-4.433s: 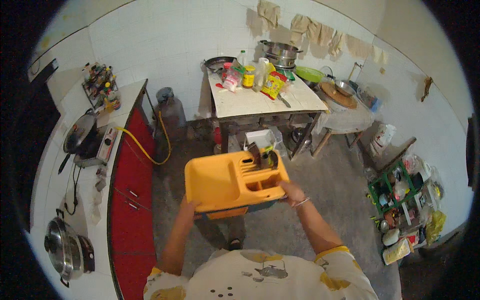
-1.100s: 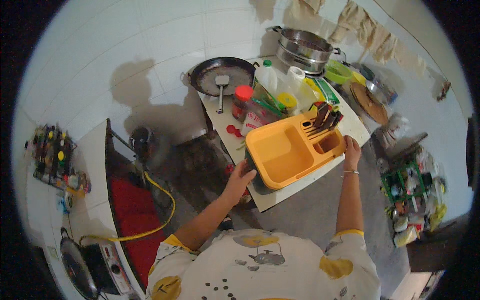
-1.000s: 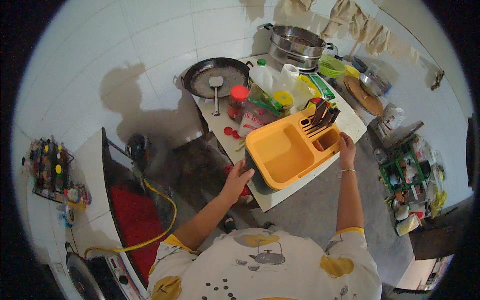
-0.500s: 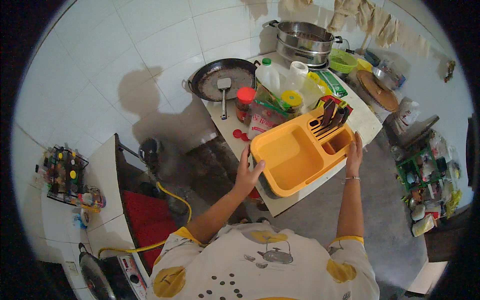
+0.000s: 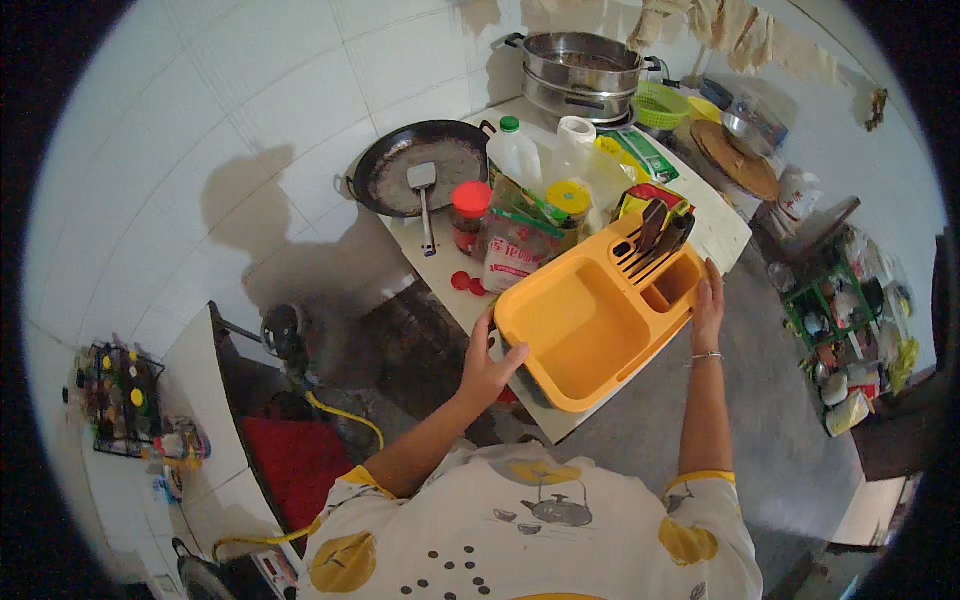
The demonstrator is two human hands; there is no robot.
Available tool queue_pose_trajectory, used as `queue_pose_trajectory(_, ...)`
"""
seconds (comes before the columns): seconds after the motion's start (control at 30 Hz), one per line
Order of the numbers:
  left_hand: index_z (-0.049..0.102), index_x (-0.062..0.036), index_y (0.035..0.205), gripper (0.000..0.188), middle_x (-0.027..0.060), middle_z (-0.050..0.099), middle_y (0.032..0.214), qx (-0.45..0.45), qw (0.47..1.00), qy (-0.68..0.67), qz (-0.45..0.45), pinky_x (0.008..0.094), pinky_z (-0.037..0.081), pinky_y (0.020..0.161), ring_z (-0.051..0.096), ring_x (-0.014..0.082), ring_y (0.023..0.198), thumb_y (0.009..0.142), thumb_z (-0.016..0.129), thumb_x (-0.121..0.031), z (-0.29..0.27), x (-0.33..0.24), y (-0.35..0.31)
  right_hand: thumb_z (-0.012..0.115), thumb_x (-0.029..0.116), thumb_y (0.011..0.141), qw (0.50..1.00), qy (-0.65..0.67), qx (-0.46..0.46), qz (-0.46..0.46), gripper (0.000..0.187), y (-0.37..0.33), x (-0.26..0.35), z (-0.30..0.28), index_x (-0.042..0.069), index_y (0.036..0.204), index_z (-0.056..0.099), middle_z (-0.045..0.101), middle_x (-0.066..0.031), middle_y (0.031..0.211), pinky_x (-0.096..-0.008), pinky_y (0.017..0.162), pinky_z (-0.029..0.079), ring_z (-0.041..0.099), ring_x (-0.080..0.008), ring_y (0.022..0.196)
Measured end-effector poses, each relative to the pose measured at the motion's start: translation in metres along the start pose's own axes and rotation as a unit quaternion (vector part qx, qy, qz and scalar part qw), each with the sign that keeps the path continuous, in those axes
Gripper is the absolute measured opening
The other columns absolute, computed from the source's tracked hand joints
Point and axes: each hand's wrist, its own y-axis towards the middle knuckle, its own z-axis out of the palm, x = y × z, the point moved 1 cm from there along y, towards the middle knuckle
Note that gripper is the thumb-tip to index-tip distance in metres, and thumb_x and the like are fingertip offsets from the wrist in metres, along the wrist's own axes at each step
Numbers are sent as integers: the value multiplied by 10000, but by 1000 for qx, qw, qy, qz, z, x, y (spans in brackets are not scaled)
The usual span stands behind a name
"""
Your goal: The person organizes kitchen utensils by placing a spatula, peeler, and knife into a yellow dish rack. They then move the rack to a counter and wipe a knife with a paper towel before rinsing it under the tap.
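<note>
Between my two hands is an orange plastic kitchen organizer [image 5: 578, 325], with a wide shallow basin on its left part and slots and a small compartment on its right part. My left hand [image 5: 487, 370] grips its left end, thumb over the rim. At the opposite end, my right hand [image 5: 708, 308] holds the right side, fingers along the outer edge. Dark-handled knives [image 5: 662, 230] stand in the slots at the back. The organizer is over the near end of a light-topped table [image 5: 725, 235]; whether it rests there is hidden.
Behind the organizer stand a seasoning bag [image 5: 518, 255], a red-lidded jar [image 5: 470, 215], a yellow-lidded jar [image 5: 568, 200] and a green-capped jug [image 5: 513, 152]. Farther back are a wok [image 5: 385, 180] with a spatula [image 5: 424, 195] and a steel steamer [image 5: 580, 80]. A green rack [image 5: 828, 310] stands at right.
My view has shifted a little, so the table and surroundings sit slightly farther left. The organizer appears slightly lower in view, with both hands holding the same ends.
</note>
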Motion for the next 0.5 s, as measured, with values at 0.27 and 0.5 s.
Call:
queue_pose_trajectory(0.27, 455, -30, 1235, 478, 82, 523, 1176, 147, 988, 5, -53, 351, 376, 927, 487, 183, 1093, 825, 633, -200, -60, 26, 48, 539, 151, 901, 993, 11, -77, 84, 537, -24, -6, -11, 43, 1378, 318, 416, -110, 1351, -305, 947, 394, 426, -191, 1212)
queue_pose_trajectory(0.5, 531, -35, 1160, 385, 71, 582, 1086, 114, 993, 0, -27, 284, 434, 857, 556, 171, 986, 808, 641, -146, -117, 40, 138, 564, 131, 883, 970, -161, -180, -14, 524, -98, 59, 33, 62, 1360, 357, 448, -111, 1330, -332, 972, 363, 414, -226, 1216)
